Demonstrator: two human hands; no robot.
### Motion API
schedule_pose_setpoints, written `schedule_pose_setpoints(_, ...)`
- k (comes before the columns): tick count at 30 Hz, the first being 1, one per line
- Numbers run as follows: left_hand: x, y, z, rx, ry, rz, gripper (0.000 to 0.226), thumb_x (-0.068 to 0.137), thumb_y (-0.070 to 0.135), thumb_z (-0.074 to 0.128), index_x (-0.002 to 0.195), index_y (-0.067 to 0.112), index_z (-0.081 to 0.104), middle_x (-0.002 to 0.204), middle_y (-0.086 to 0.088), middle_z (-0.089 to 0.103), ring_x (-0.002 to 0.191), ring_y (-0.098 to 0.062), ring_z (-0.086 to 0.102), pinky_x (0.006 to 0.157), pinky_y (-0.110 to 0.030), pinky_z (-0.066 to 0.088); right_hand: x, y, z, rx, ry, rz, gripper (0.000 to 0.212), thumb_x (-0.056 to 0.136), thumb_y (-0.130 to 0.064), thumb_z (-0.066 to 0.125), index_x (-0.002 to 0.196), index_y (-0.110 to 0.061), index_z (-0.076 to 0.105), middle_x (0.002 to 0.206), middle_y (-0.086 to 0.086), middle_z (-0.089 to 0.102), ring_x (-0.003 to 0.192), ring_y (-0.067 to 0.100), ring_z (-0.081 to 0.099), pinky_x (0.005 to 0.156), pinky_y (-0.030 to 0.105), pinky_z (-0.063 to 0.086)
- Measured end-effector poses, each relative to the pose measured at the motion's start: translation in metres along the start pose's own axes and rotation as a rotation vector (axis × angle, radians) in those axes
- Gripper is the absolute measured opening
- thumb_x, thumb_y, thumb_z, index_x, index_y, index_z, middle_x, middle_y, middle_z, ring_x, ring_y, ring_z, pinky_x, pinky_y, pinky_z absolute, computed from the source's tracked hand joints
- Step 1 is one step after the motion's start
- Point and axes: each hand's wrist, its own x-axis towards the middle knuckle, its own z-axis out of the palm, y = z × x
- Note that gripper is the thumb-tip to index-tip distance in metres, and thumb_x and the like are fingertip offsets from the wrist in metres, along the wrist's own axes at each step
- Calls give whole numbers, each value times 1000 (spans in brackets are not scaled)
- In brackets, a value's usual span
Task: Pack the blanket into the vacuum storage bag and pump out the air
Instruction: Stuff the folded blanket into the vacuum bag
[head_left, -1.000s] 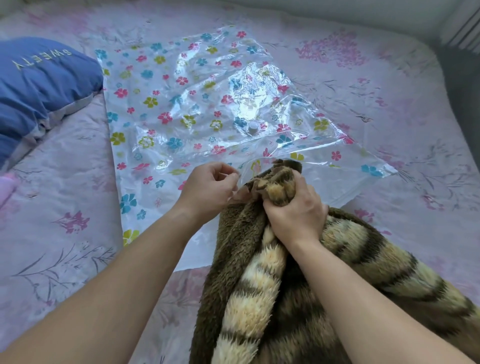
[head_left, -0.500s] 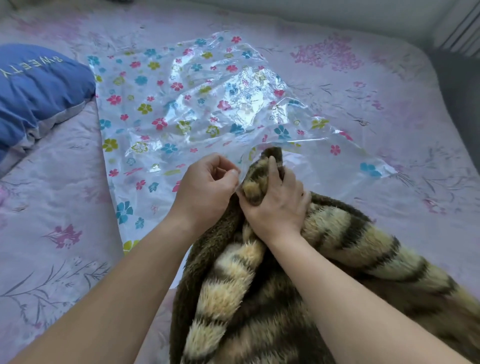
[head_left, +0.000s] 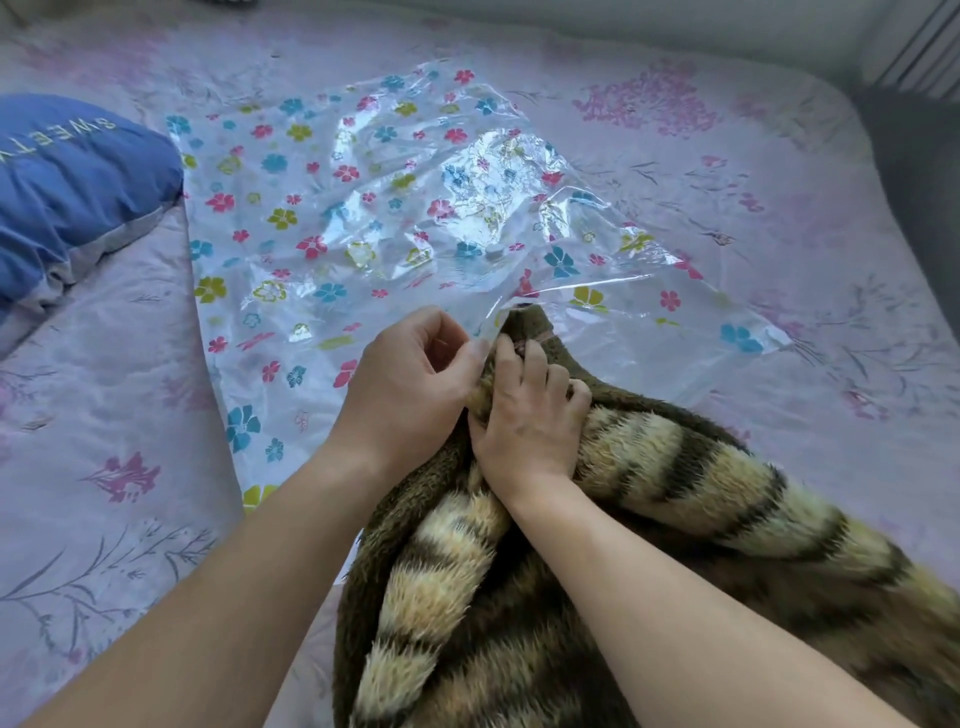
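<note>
Nearest to me lies the blanket (head_left: 597, 597), a thick furry one with brown and cream stripes, bunched up on the bed (head_left: 104, 519) and running from the near right toward the middle. Most of it is outside the bag. My right hand (head_left: 527, 421) is closed around the front end of the blanket and holds a bundle of it, with the fingers bent into the fur. My left hand (head_left: 410, 384) is just beside it on the left, touching it, with thumb and fingers pinched on the clear edge of the bag's opening, lifting it a little.

Only the tip of the blanket is under this lifted edge. Beyond my hands the vacuum bag (head_left: 337, 218), clear plastic with coloured flowers, lies flat and wrinkled on the bed, with its small round valve (head_left: 493, 253) on top. At the far left is a blue pillow (head_left: 67, 192).

I judge that the packing has only begun. Next I think the opening must be held wider, and the blanket pushed deep inside, bit by bit.
</note>
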Motion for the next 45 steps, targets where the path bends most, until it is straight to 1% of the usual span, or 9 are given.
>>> schedule_pose_setpoints(5, 1, -2, -8, 99, -44, 77, 25, 97, 26, 71, 75, 23, 59, 50, 17, 50, 47, -4, 43, 53, -18, 31, 25, 4, -12, 160, 186, -62, 50, 80, -32, 71, 127, -23, 57, 120, 6, 59, 103, 34, 56, 83, 46, 34)
schedule_pose_setpoints(10, 8, -5, -14, 82, 25, 157, 28, 97, 21, 71, 73, 22, 56, 52, 15, 49, 48, -5, 43, 50, -13, 28, 57, -16, -7, 184, 310, -82, 42, 78, -35, 38, 114, -20, 51, 119, 10, 59, 103, 32, 51, 85, 45, 32)
schedule_pose_setpoints(14, 11, -11, -16, 79, 11, 140, 25, 95, 22, 74, 73, 19, 61, 51, 15, 51, 48, -6, 45, 51, -14, 31, 55, -20, 9, 196, 154, -20, 55, 79, -41, 30, 113, -3, 51, 111, 24, 57, 110, 44, 55, 106, 59, 37)
schedule_pose_setpoints(18, 7, -14, -11, 114, 10, 131, 23, 94, 23, 74, 74, 18, 63, 54, 13, 54, 51, -5, 49, 55, -19, 35, 39, -7, 18, 113, -102, -80, 97, 78, -66, 20, 150, -1, 21, 156, 25, 30, 150, 42, 15, 123, 56, -6)
schedule_pose_setpoints(21, 1, -13, -10, 206, -23, 149, 21, 93, 24, 75, 76, 20, 63, 60, 9, 55, 56, -7, 49, 59, -28, 40, 27, 6, 12, 67, -184, -103, 107, 82, -75, 10, 158, 0, 2, 166, 24, 6, 155, 36, -9, 121, 52, -16)
schedule_pose_setpoints(25, -10, -10, -6, 353, -61, 210, 23, 95, 25, 73, 77, 21, 58, 70, 9, 53, 65, -10, 48, 65, -35, 44, -8, 30, -6, 35, -189, -179, 92, 94, -66, 13, 159, -3, -2, 168, 19, -7, 154, 31, -16, 124, 50, -10)
schedule_pose_setpoints(31, -20, 5, -9, 464, -17, 327, 22, 96, 20, 72, 79, 16, 57, 73, 9, 44, 73, -18, 44, 65, -42, 47, -73, 72, -21, 229, -161, -522, 61, 102, -52, 35, 156, -25, 33, 169, 4, 16, 156, 28, 0, 125, 50, 8)
schedule_pose_setpoints(40, -22, 14, -15, 557, -106, 318, 25, 98, 28, 68, 78, 22, 53, 74, 11, 47, 75, -18, 43, 62, -34, 36, 36, 111, -15, 21, -505, 23, 79, 93, -74, 4, 160, -34, 12, 170, 6, -4, 154, 34, -11, 121, 58, -12)
schedule_pose_setpoints(45, -24, 13, -2, 517, -82, 247, 22, 98, 29, 67, 81, 23, 53, 80, 7, 52, 82, -25, 54, 73, -42, 50, -22, 72, -31, 623, -530, -139, 81, 89, -80, 11, 158, -38, 18, 169, -6, 8, 156, 17, -3, 126, 49, 1)
